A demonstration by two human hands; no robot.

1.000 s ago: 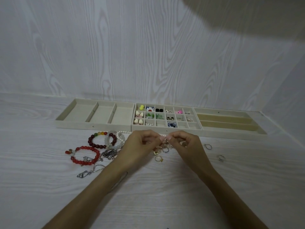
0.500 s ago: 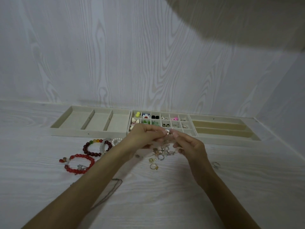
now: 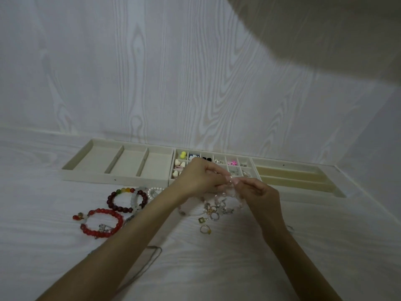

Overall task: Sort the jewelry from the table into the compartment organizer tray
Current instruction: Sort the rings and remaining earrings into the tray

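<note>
Head cam: both hands meet just in front of the organizer tray [image 3: 115,178], at the bench's far edge. Left hand [image 3: 196,178] and right hand [image 3: 258,193] each have the grip pinched together on one tiny sparkly piece [image 3: 230,181], maybe an earring, too small to tell. Loose rings [image 3: 213,213] sit right below, the red bead bracelet [image 3: 101,222] off left. Risk as I see it: fumble the piece and it drops into that ring pile, or the wrong little compartment.

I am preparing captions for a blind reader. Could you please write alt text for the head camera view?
Two hands, left hand and right hand, pinch a small piece of jewelry together above a pile of rings. Behind lies a beige organizer tray; bead bracelets lie left on the white table.
</note>
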